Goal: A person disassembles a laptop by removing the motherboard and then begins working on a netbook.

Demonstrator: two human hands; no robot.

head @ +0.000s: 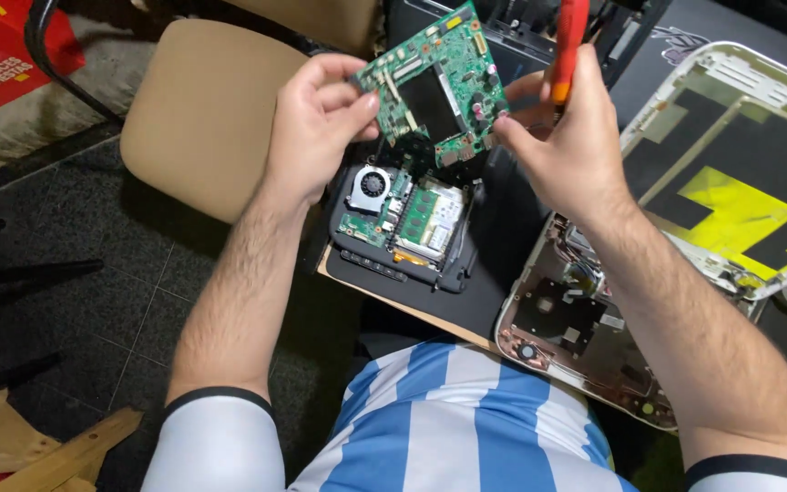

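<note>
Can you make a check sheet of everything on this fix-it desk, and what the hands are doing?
Surface: dark desk, crowded.
Job's things: green circuit board held up by both hands; red screwdriver in the right hand.
Clutter: opened device with fan below the board; white laptop shell lying open at right.
Grippers: left hand pinches the board's left edge; right hand grips its right edge.
Cables: thin wires inside the shell.
Surroundings: tan chair, tiled floor, wood scraps.
</note>
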